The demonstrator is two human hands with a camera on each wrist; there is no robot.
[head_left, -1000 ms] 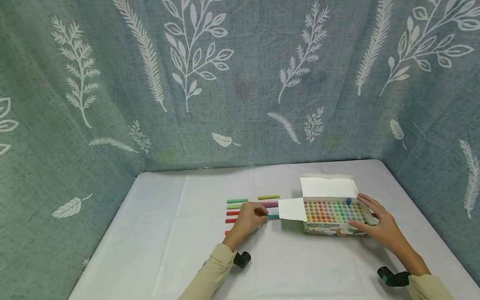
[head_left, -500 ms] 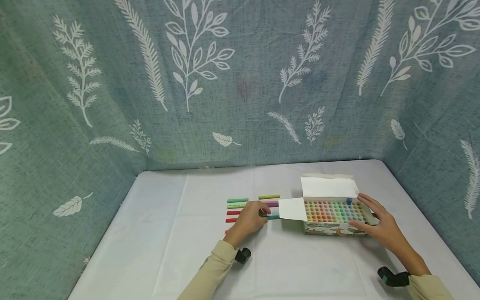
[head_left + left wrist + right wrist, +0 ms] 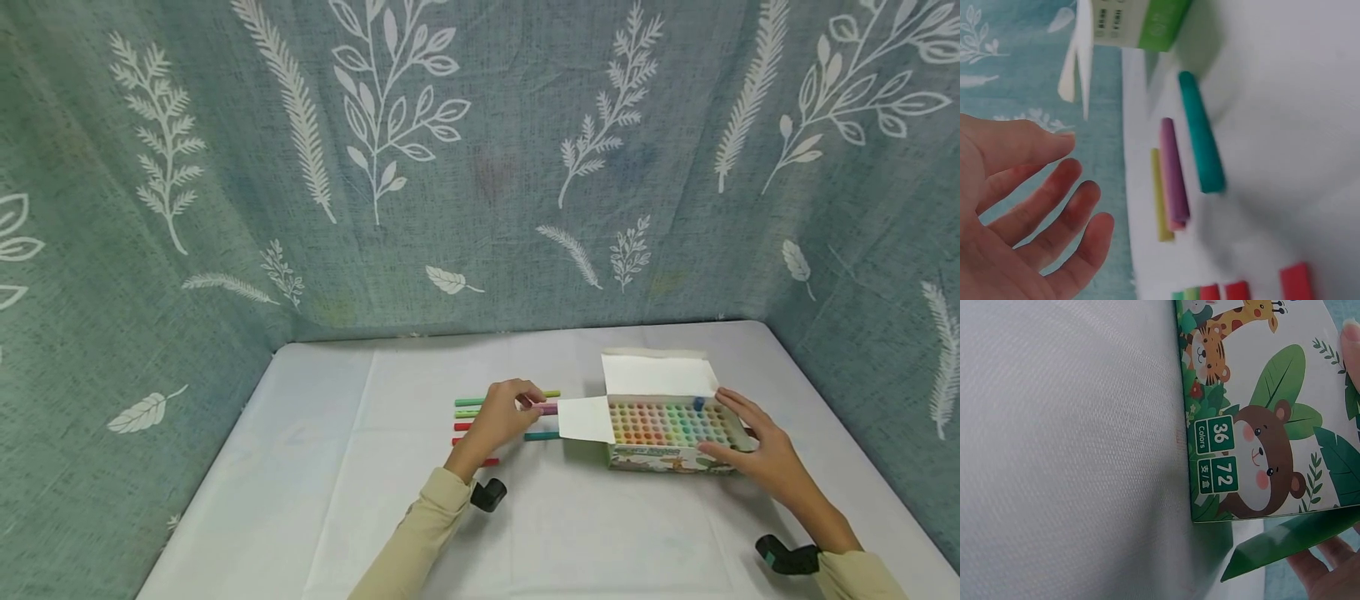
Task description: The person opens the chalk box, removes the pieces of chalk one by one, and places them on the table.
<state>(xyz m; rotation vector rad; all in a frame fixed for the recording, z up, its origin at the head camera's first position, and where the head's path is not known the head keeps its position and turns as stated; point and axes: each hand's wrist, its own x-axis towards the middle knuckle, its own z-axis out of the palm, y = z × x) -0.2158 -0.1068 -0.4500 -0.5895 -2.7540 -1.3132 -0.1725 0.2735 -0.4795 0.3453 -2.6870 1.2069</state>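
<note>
My left hand (image 3: 504, 421) hovers by a purple stick (image 3: 551, 409), shaped like a crayon. The left wrist view shows its fingers loosely bent, with no stick between them and the purple stick apart from them. A teal stick (image 3: 1202, 137) lies beside the purple one, and a yellow-green stick (image 3: 1159, 197) on its other side. My right hand (image 3: 761, 446) grips the right end of an open carton (image 3: 667, 460), thumb at the front and fingers at the back. The carton holds rows of coloured holes; one blue stick (image 3: 699, 403) stands up there.
Left of the sticks lies a column of red (image 3: 491, 462), green (image 3: 469, 402) and light green (image 3: 467, 413) sticks, partly behind my left hand. The carton's white side flap (image 3: 585, 418) reaches over the white table (image 3: 585, 533). Its lid (image 3: 658, 372) stands up behind.
My left hand has moved away from the teal stick, back toward the purple one. The teal stick stays on the table. My right hand has kept its place on the carton.
</note>
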